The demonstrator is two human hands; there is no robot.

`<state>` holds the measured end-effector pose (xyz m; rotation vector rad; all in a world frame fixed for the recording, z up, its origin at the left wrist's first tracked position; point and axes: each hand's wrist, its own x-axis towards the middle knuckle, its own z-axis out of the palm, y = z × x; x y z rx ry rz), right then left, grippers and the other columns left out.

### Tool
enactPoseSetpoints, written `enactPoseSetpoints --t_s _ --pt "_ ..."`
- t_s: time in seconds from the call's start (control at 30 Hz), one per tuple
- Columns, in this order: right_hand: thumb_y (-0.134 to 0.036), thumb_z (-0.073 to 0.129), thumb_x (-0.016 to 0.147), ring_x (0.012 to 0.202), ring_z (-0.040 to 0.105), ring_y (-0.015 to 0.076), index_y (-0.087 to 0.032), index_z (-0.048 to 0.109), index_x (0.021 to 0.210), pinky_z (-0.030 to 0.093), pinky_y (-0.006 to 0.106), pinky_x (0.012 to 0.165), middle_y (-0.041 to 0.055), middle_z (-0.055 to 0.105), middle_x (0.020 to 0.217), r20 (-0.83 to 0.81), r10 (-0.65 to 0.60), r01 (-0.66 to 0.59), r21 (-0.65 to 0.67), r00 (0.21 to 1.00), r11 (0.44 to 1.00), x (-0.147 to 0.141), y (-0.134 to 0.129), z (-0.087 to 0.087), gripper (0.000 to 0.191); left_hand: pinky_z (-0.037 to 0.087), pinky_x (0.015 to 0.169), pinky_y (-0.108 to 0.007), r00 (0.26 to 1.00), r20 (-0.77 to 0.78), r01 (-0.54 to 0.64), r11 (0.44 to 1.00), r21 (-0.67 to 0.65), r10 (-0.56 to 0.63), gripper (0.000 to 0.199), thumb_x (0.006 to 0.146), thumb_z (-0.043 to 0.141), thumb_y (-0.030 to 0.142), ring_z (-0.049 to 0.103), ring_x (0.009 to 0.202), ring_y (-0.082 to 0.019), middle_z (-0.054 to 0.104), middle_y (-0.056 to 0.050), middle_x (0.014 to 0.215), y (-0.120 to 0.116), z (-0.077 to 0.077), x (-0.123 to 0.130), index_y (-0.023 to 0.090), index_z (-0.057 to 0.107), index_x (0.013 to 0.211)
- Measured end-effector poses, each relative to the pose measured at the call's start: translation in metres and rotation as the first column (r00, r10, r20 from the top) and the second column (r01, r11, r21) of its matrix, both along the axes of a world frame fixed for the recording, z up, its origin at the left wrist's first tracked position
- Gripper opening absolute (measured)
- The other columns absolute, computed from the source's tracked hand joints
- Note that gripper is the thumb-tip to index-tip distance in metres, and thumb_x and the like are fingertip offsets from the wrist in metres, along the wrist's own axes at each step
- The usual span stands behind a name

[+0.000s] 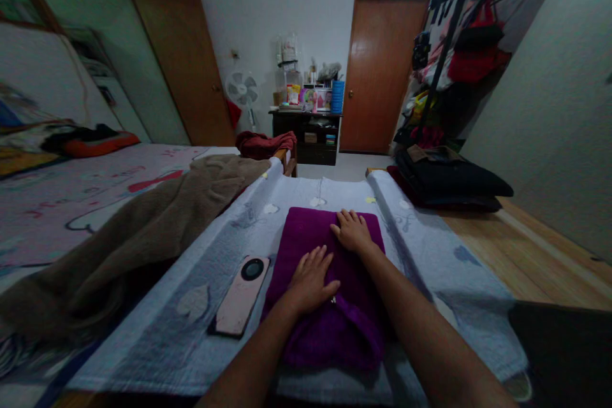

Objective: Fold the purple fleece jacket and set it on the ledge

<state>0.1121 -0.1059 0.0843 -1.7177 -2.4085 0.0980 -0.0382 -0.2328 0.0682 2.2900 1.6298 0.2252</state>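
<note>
A folded purple garment (306,229) lies in front of me on a pale blue patterned cloth (229,236). Near its lower middle a small metal zipper pull shows. My left hand (313,277) rests flat on the middle of the garment, fingers stretched out and slightly apart. Farther up, toward the far right corner, my right hand (352,231) also presses flat on the fabric with its fingers spread. Neither hand grips anything. Just left of the garment a pink phone (242,296) lies with its round camera facing up.
A brown blanket (191,204) drapes over the bed (109,185) at the left. Dark folded clothes (444,178) are stacked on the wooden surface (540,255) at the right. At the back stand a fan (243,89), a dark cabinet (306,140) and a wooden door (380,70).
</note>
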Motion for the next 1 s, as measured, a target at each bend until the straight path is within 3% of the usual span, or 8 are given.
enactPoseSetpoints --t_s 0.17,0.37,0.77,1.0 --pt "-0.049 0.031 0.098 0.133 0.034 0.0275 -0.021 0.049 0.133 0.018 0.045 0.109 0.0109 0.05 0.14 -0.039 -0.079 0.083 0.112 0.996 0.99 -0.011 0.006 -0.006 0.049 0.012 0.118 -0.046 1.0 -0.005 -0.002 1.0 -0.007 0.002 0.069 0.089 0.043 0.052 0.012 0.147 -0.024 0.019 -0.01 0.159 -0.001 0.0 0.0 0.019 0.03 0.149" --pt "-0.047 0.031 0.099 0.12 0.045 0.0254 -0.021 0.055 0.123 0.022 0.042 0.104 0.0106 0.061 0.123 -0.068 -0.089 0.101 0.213 0.994 0.972 -0.01 0.005 -0.018 0.043 0.013 0.118 -0.047 1.0 -0.008 -0.004 1.0 0.017 0.004 0.069 0.088 0.045 0.052 0.012 0.147 -0.025 0.019 -0.009 0.159 0.001 -0.005 0.0 0.02 0.031 0.148" --pt "-0.048 0.021 0.1 0.112 0.055 0.0204 -0.017 0.065 0.107 0.032 0.031 0.096 0.0125 0.067 0.114 -0.029 -0.125 0.126 0.016 0.992 0.992 0.025 0.041 -0.01 0.054 0.012 0.119 -0.046 1.0 -0.012 -0.008 1.0 0.022 0.008 0.07 0.089 0.043 0.054 0.012 0.147 -0.024 0.017 -0.006 0.159 0.001 -0.006 0.0 0.022 0.028 0.15" --pt "-0.051 0.022 0.099 0.119 0.049 0.0244 -0.018 0.056 0.126 0.031 0.036 0.1 0.0153 0.058 0.126 -0.043 -0.224 0.225 0.022 0.974 0.974 0.03 0.031 -0.019 0.055 0.011 0.119 -0.045 1.0 -0.017 -0.016 1.0 0.009 0.016 0.07 0.089 0.043 0.052 0.012 0.147 -0.023 0.018 -0.007 0.159 -0.001 -0.001 0.002 0.02 0.03 0.149"
